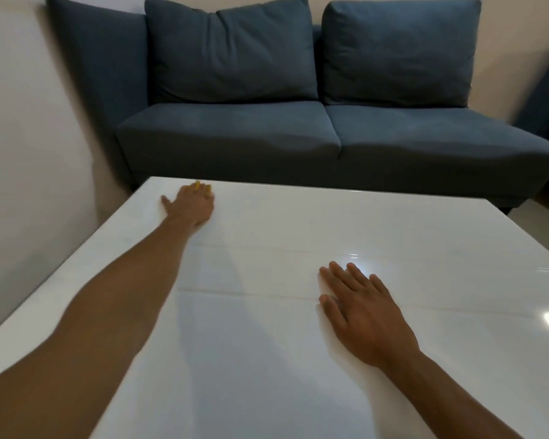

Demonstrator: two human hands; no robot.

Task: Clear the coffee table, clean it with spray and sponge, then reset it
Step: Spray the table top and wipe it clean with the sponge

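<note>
So from my end the coffee table (298, 359) fills most of the head view — glossy white top, really shiny, with a couple of bright light spots bouncing off the right side and faint straight lines running across it like seams or reflections.

My left hand (191, 205) is stretched way out to the far left corner of the table, pressing down on a yellow sponge (200, 186). I can only see a little sliver of yellow poking out past the fingers, so most of the sponge is hidden under the hand. The thumb sticks out to the left, flat on the surface; whether the fingers are curled round the sponge or just lying over it, I honestly can't tell from this angle.

My right hand (362, 315) is nearer to me, right of centre, laid palm down on the table with the fingers straight and slightly spread — holding nothing.

Behind the table there's a dark blue sofa (330, 134) with two back cushions, against a pale wall.
</note>
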